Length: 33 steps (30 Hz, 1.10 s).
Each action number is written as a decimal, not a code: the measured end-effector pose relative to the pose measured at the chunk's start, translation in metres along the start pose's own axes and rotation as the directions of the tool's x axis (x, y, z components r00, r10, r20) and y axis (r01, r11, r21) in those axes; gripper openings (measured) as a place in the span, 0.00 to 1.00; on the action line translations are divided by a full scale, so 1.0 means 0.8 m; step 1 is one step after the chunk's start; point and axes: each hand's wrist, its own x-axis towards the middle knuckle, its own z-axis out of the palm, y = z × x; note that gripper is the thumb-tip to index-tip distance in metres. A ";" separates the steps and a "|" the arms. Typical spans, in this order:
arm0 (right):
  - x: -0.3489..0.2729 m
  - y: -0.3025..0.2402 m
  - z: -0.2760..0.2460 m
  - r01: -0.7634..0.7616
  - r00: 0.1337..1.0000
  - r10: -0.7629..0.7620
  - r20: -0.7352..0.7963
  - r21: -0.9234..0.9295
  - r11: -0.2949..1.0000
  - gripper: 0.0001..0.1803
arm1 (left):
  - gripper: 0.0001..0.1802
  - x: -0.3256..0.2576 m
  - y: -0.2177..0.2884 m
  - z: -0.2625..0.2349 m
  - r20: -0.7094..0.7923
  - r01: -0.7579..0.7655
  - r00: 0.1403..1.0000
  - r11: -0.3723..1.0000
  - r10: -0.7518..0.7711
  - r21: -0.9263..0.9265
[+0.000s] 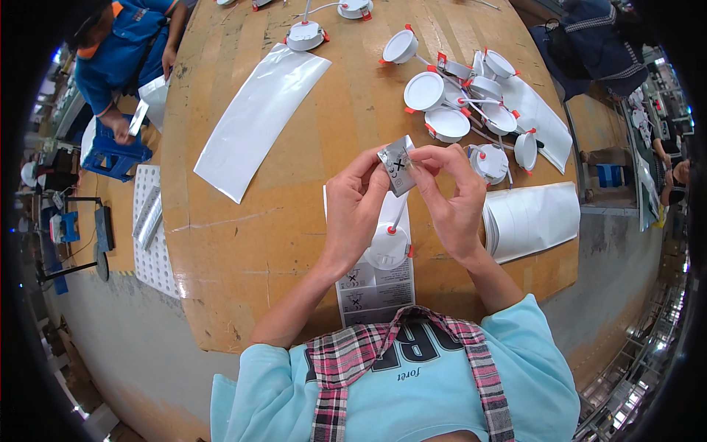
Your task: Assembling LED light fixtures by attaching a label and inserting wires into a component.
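Observation:
My left hand [355,208] and my right hand [449,193] are raised over the wooden table [243,243], and together they pinch a small silver label sticker [398,165] between fingertips. Below the hands lies a white round downlight [387,247] with orange clips, its cable running up toward the hands. It rests on a backing sheet of silver labels [374,291] at the table's near edge.
Several white round downlights [449,99] with orange clips lie in a heap at the far right. A long white film strip [258,118] lies at centre left, a stack of white sheets [534,217] at right. A person in blue [121,51] works at the far left.

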 end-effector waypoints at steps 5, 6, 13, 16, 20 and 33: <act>0.001 -0.002 -0.001 -0.010 1.000 0.010 0.002 -0.004 1.000 0.11 | 0.15 0.000 0.001 0.001 0.008 0.015 1.000 1.000 -0.015 -0.027; 0.001 -0.003 -0.001 -0.010 1.000 0.010 0.004 -0.006 1.000 0.10 | 0.15 0.000 0.001 0.001 0.008 0.017 1.000 1.000 -0.016 -0.025; 0.003 -0.004 -0.003 0.012 1.000 -0.011 0.024 -0.041 0.999 0.10 | 0.15 0.000 0.000 -0.001 0.025 0.020 0.999 0.999 -0.019 -0.028; 0.004 -0.004 -0.004 0.041 0.999 -0.040 0.018 -0.048 0.998 0.10 | 0.15 -0.001 0.001 -0.002 0.046 0.041 0.998 0.997 -0.038 -0.063; 0.005 -0.004 -0.005 0.069 0.998 -0.068 0.019 -0.068 0.995 0.10 | 0.17 0.000 0.002 -0.004 0.094 0.040 0.995 0.994 -0.031 -0.102; 0.010 0.000 -0.010 0.256 0.967 -0.248 0.060 -0.244 0.936 0.11 | 0.15 0.006 0.008 -0.007 0.062 0.071 0.996 0.989 -0.063 -0.133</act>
